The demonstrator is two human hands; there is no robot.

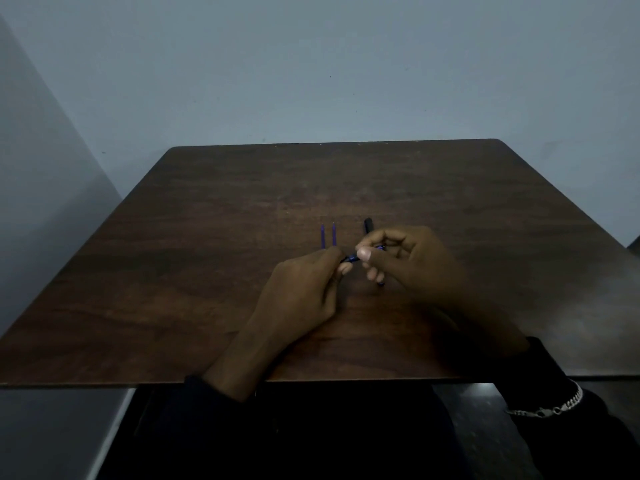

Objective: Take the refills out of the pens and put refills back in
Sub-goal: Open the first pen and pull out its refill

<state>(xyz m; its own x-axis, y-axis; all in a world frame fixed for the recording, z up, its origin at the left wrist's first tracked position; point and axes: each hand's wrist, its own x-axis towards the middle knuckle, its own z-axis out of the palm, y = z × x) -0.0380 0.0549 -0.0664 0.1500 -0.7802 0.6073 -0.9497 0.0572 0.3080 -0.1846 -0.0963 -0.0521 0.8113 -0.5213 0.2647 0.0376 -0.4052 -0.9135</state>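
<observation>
Both hands meet over the middle of the dark wooden table [207, 271]. My left hand [304, 292] pinches one end of a blue pen [351, 259], and my right hand [408, 261] grips its other end with curled fingers. Two thin blue refills [328, 235] lie side by side on the table just beyond my left hand, pointing away from me. A black pen [367, 226] lies beyond my right hand, its near part hidden by the fingers. A small blue tip [381, 283] shows under my right hand.
The table stands against a pale wall, with its near edge [104, 384] close to my body. A silver chain bracelet [550, 408] hangs on my right wrist. A dark surface lies to the right of the table.
</observation>
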